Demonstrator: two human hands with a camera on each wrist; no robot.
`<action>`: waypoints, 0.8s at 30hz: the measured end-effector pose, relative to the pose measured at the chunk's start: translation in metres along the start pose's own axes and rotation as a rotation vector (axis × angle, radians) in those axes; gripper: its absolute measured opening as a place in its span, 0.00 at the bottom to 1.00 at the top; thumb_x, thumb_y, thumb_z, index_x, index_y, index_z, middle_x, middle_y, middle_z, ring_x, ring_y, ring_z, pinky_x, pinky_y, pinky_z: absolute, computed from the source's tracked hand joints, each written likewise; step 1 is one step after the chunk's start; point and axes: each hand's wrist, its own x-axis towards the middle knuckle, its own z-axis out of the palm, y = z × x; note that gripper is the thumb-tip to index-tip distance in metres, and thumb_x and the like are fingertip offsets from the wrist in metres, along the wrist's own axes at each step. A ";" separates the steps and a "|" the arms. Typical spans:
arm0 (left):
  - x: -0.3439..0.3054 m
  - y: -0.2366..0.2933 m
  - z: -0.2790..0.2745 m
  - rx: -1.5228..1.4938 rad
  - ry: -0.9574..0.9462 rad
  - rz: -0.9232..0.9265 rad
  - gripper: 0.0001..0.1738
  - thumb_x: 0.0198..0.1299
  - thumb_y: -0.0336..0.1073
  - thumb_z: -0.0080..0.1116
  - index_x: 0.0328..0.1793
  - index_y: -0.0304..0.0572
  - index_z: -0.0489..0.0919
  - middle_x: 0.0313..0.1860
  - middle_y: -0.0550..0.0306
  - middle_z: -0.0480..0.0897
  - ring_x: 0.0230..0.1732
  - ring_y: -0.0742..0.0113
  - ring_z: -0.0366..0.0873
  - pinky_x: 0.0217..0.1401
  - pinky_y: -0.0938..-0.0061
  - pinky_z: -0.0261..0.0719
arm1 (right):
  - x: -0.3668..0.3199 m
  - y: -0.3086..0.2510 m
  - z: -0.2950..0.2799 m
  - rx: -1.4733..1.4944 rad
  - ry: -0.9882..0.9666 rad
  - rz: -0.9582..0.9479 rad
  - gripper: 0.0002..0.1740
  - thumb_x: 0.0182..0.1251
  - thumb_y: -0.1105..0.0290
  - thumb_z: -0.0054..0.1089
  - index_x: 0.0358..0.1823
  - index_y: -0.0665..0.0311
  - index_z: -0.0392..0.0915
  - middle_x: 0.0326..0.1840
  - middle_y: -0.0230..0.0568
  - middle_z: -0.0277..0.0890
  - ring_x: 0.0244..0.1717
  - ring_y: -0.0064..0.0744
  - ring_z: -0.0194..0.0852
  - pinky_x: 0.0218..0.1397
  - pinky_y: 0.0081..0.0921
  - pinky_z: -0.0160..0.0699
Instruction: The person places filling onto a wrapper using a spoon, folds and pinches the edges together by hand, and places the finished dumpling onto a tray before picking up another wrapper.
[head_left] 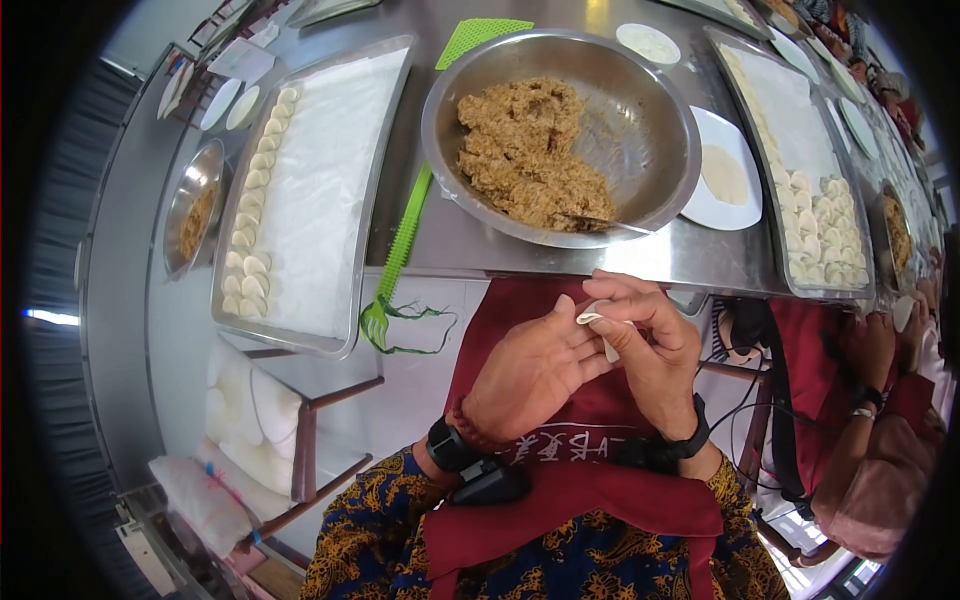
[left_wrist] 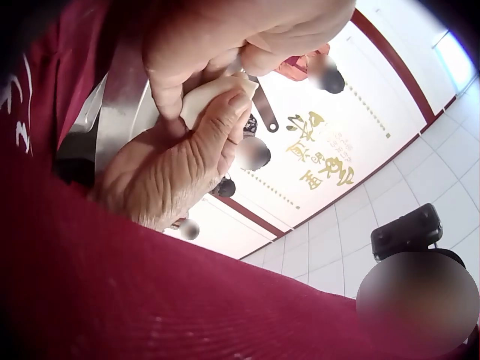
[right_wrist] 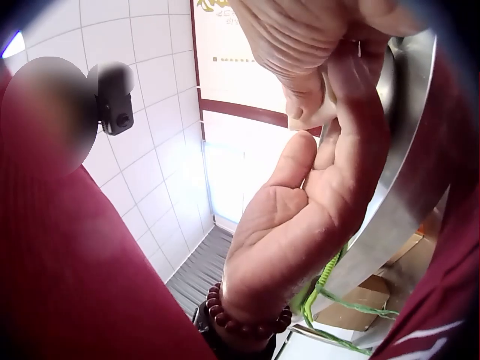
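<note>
A pale, folded dumpling wrapper (head_left: pixel 612 350) is pinched between the thumb and fingers of my right hand (head_left: pixel 655 335), above the apron. In the left wrist view the wrapper (left_wrist: pixel 201 103) has a curved, doubled-over shape under the right thumb. My left hand (head_left: pixel 530 375) lies palm up beside it, its fingers extended below the right hand. The left thumb stands raised close to the wrapper, as the right wrist view shows of the left hand (right_wrist: pixel 307 199). Ahead of both hands is a steel bowl (head_left: pixel 655 100) of brown minced filling (head_left: pixel 530 150); a utensil handle (head_left: pixel 615 224) leans inside.
Left of the bowl, a lined tray (head_left: pixel 320 190) carries a row of dumplings (head_left: pixel 252 215). A green fork-ended tool (head_left: pixel 400 245) overhangs the table edge. Right of the bowl are a white plate (head_left: pixel 735 150) and another dumpling tray (head_left: pixel 795 130). Another person's arm (head_left: pixel 850 420) is at right.
</note>
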 end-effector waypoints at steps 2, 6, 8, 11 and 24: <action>0.000 -0.002 0.000 0.069 0.047 0.020 0.27 0.81 0.49 0.38 0.71 0.32 0.67 0.69 0.48 0.72 0.73 0.56 0.68 0.79 0.55 0.63 | 0.001 -0.001 0.000 -0.012 -0.012 -0.017 0.05 0.66 0.82 0.64 0.41 0.66 0.81 0.56 0.52 0.81 0.64 0.41 0.76 0.64 0.33 0.76; 0.000 -0.002 0.000 0.100 0.023 0.040 0.26 0.80 0.49 0.40 0.68 0.34 0.71 0.67 0.49 0.74 0.72 0.58 0.69 0.78 0.55 0.64 | 0.001 -0.004 -0.001 -0.115 -0.046 -0.076 0.06 0.66 0.81 0.65 0.42 0.65 0.81 0.56 0.51 0.81 0.65 0.41 0.75 0.64 0.33 0.74; 0.001 -0.002 0.001 0.098 -0.001 0.046 0.26 0.80 0.49 0.39 0.68 0.34 0.71 0.66 0.50 0.75 0.71 0.59 0.70 0.77 0.56 0.66 | 0.001 -0.003 0.000 -0.123 -0.043 -0.084 0.06 0.65 0.81 0.65 0.42 0.65 0.81 0.56 0.51 0.81 0.66 0.41 0.75 0.64 0.33 0.74; 0.002 -0.002 -0.001 0.122 -0.004 0.055 0.26 0.80 0.50 0.40 0.67 0.34 0.71 0.65 0.51 0.75 0.70 0.61 0.71 0.76 0.56 0.67 | 0.001 -0.001 0.001 -0.106 0.007 -0.101 0.05 0.65 0.80 0.64 0.41 0.66 0.84 0.54 0.50 0.83 0.62 0.42 0.79 0.61 0.32 0.77; -0.002 0.002 0.001 0.274 0.124 0.046 0.21 0.79 0.42 0.45 0.64 0.30 0.74 0.58 0.51 0.80 0.61 0.62 0.79 0.70 0.59 0.75 | 0.001 -0.010 0.000 -0.076 -0.076 0.039 0.08 0.61 0.83 0.65 0.40 0.66 0.83 0.55 0.49 0.82 0.63 0.41 0.78 0.62 0.32 0.77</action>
